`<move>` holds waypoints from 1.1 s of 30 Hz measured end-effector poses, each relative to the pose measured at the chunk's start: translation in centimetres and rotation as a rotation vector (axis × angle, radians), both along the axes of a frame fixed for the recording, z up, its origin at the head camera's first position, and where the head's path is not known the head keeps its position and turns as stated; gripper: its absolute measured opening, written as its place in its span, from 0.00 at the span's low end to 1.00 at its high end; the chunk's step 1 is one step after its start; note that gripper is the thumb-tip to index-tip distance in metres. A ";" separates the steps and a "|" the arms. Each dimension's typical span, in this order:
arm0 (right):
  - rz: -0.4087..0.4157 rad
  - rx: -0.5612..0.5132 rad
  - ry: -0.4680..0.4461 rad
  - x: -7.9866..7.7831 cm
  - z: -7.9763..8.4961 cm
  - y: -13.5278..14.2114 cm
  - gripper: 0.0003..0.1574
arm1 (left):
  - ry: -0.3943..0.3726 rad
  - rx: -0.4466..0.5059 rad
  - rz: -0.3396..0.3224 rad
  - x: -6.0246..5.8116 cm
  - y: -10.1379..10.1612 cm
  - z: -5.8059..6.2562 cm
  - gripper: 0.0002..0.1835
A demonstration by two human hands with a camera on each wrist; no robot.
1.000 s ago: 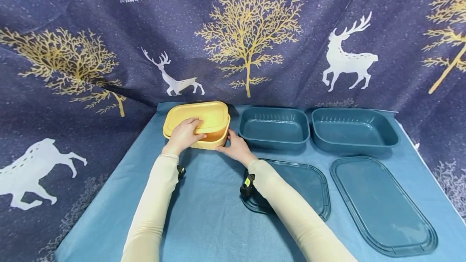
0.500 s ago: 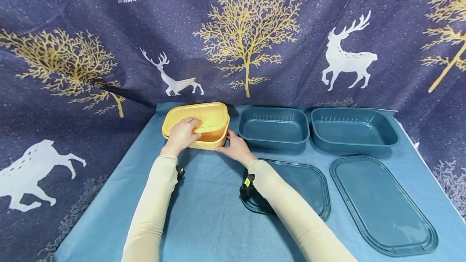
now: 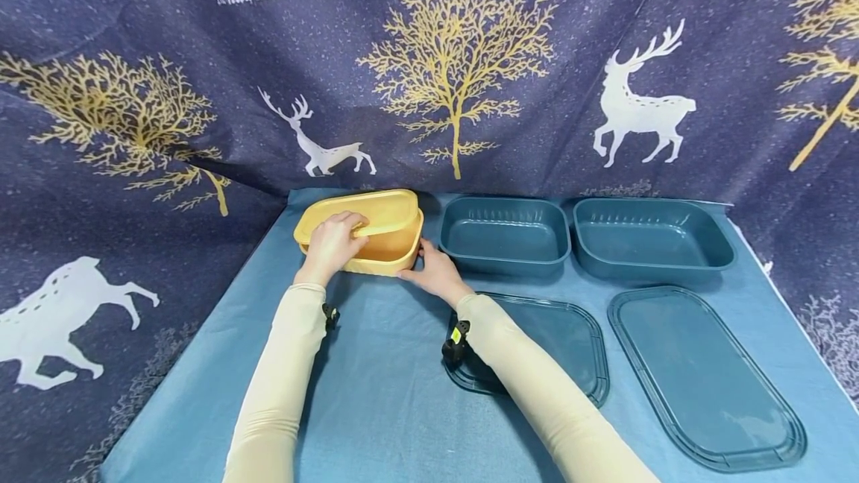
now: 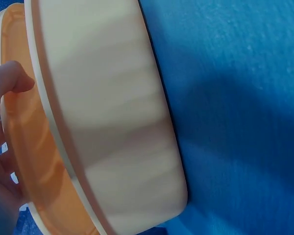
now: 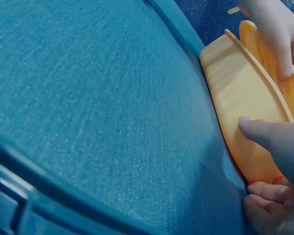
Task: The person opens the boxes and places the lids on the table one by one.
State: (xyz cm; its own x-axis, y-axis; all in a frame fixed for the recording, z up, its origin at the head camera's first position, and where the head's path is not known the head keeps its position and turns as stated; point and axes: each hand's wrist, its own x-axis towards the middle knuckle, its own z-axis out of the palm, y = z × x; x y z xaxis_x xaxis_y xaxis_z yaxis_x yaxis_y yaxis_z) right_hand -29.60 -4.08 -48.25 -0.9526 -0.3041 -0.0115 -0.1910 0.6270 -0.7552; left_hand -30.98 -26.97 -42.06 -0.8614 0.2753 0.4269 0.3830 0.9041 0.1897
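Note:
A yellow rectangular container [image 3: 376,267] stands at the back left of the table, its inside partly showing. Over it sits a yellow lid [image 3: 369,209], tilted up along the near edge and shifted toward the left. My left hand [image 3: 330,246] pinches the lid's near edge, thumb beneath and fingers on top; the left wrist view shows that thumb [image 4: 22,82] against the lid's underside. Around the container's near right corner my right hand [image 3: 439,274] grips the wall, with its thumb [image 5: 255,128] on the front side in the right wrist view.
Two dark teal containers [image 3: 505,263] [image 3: 654,268] stand uncovered to the right along the back. Two teal lids [image 3: 564,334] [image 3: 711,386] lie flat in front of them, the nearer one partly under my right forearm. A patterned dark blue cloth [image 3: 537,95] hangs behind the table.
My left hand has raised the lid's near edge and drawn the lid slightly left, so more of the container's inside shows. The right hand has stayed on the corner.

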 end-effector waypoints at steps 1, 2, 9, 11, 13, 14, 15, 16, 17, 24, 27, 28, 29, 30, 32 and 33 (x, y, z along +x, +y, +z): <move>0.000 -0.001 -0.002 0.0 0.0 0.0 0.57 | 0.008 0.010 0.004 0.0 0.0 0.0 0.14; 0.000 0.000 -0.002 0.0 0.0 0.0 0.58 | 0.015 0.021 0.009 -0.1 0.1 0.1 0.14; 0.006 -0.004 0.004 -0.1 -0.1 0.1 0.57 | 0.066 0.120 0.058 0.1 0.1 0.9 0.14; 0.004 -0.006 0.009 -0.1 -0.1 0.1 0.57 | 0.076 0.143 0.068 0.0 -0.1 1.0 0.14; 0.001 -0.001 0.010 -0.2 -0.1 0.1 0.57 | 0.087 0.168 0.075 -0.1 -0.3 1.1 0.13; 0.000 0.001 0.010 -0.2 -0.1 0.1 0.57 | 0.094 0.182 0.078 -0.2 -0.4 1.1 0.13; -0.002 0.001 0.012 -0.2 -0.1 0.1 0.57 | 0.102 0.202 0.080 -0.3 -0.5 1.2 0.13; -0.003 0.004 0.016 -0.2 -0.1 0.1 0.57 | 0.113 0.221 0.082 -0.3 -0.6 1.2 0.13; -0.002 0.004 0.018 -0.3 -0.1 0.1 0.57 | 0.123 0.241 0.085 -0.4 -0.8 1.3 0.13; -0.009 -0.005 0.012 -0.1 -0.2 0.4 0.58 | 0.145 0.367 0.135 -0.4 -1.2 1.6 0.12; -0.019 -0.011 0.003 0.0 -0.1 0.6 0.58 | 0.158 0.403 0.130 -0.3 -1.2 1.8 0.11; -0.020 -0.015 -0.001 0.1 -0.1 0.6 0.59 | 0.169 0.416 0.126 -0.3 -1.3 1.8 0.11; -0.018 -0.016 -0.003 0.1 -0.1 0.6 0.59 | 0.182 0.426 0.125 -0.3 -1.5 1.8 0.11; -0.014 -0.019 -0.004 0.1 -0.1 0.6 0.59 | 0.201 0.437 0.123 -0.2 -1.7 1.8 0.10; -0.003 -0.026 -0.009 0.2 -0.1 0.5 0.59 | 0.244 0.460 0.123 -0.1 -2.2 1.9 0.09; 0.003 -0.031 -0.010 0.2 -0.1 0.4 0.59 | 0.266 0.474 0.127 0.0 -2.5 1.9 0.09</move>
State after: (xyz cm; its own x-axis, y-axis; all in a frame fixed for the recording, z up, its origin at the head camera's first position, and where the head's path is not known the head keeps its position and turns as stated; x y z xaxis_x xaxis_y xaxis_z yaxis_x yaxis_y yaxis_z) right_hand -29.38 -3.68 -48.38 -0.9515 -0.3074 -0.0114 -0.1854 0.6027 -0.7762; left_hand -30.97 -29.45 -40.11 -0.7210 -0.0988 0.6859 0.3666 0.7855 0.4985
